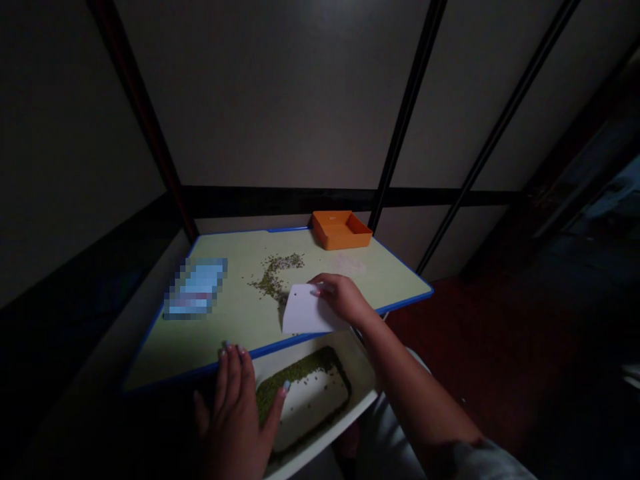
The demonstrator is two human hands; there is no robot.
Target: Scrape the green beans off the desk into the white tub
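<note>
The right hand (343,297) pinches a white scraper card (306,311) beside the greenish grains left scattered on the blue-edged table (235,250); the left hand (237,407), thumb and fingers apart, overlaps the white tub (363,365), where more grains already lie.

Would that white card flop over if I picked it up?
Probably not: the white card, gripped at one side by the right hand, shows straight edges and no clear bend, so it seems stiff. It's likely light too, because it looks thin.
</note>
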